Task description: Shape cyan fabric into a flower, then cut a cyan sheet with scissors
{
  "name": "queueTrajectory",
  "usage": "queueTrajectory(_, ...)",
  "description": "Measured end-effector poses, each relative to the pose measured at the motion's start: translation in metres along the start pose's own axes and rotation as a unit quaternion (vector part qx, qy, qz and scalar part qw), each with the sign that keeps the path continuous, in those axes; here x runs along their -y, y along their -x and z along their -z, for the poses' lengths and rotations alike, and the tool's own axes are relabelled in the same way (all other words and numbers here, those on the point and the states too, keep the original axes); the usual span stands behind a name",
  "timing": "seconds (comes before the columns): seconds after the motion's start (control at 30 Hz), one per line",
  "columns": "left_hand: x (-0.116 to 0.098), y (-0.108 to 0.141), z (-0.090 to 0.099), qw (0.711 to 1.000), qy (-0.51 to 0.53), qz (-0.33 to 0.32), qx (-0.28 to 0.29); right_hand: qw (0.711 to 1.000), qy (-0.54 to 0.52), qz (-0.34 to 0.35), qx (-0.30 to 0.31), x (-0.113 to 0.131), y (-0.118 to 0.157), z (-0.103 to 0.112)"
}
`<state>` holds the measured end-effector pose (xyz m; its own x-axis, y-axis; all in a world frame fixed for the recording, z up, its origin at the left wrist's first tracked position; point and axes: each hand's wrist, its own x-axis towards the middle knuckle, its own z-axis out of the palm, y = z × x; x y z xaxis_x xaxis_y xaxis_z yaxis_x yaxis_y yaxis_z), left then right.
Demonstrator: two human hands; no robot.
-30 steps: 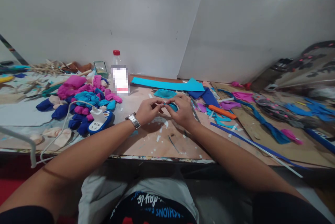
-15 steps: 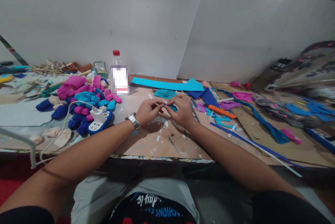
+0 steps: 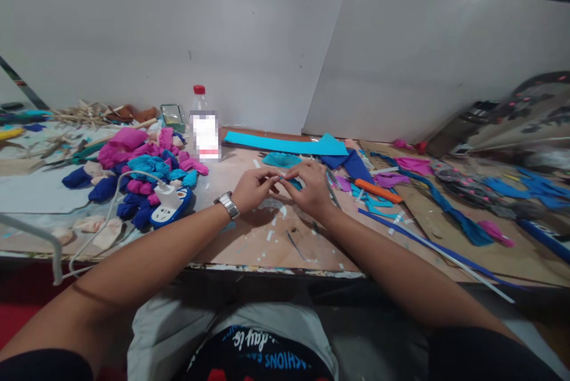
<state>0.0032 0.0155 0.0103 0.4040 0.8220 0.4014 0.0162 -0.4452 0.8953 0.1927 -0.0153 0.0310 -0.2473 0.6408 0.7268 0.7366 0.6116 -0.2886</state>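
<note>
My left hand [image 3: 252, 190], with a metal watch on its wrist, is closed in a pinch at the middle of the table. Fingertip to fingertip with it, my right hand [image 3: 310, 186] pinches too. Between them shows a bit of teal crepe paper [image 3: 293, 183], mostly covered by the fingers. Just behind the hands lies a teal crepe paper piece [image 3: 281, 159]. Farther back a long bright blue paper strip [image 3: 276, 143] stretches along the wall. An orange utility knife [image 3: 377, 190] rests to the right of my right hand.
On the left, pink, blue and cream crepe paper bundles [image 3: 127, 143] crowd a blue-and-white power strip [image 3: 167, 209] with a white cable. A red-capped bottle [image 3: 200, 99] stands behind. At right, a blue strip and a white stick [image 3: 467, 271] overhang the table's front edge.
Hardly anything differs. Both hands hold the same pinch at the same place, and the view has shifted very slightly.
</note>
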Motion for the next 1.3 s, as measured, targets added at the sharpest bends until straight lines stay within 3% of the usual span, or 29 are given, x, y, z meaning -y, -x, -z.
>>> queueTrajectory(0.27,-0.0009,0.0018,0.0008,0.998,-0.061,-0.001,0.004,1.000,0.023,-0.001,0.015,0.0004,-0.0002,0.0008)
queueTrajectory(0.77,-0.0061,0.0013,0.0011,1.000,-0.029,0.009,-0.005,0.999,0.030,0.010,-0.006,0.0010,0.0001,0.0009)
queueTrajectory(1.3,-0.0059,0.0024,-0.0001,0.999,-0.027,-0.021,-0.016,1.000,0.019,0.005,-0.018,0.0007,0.0000,-0.0004)
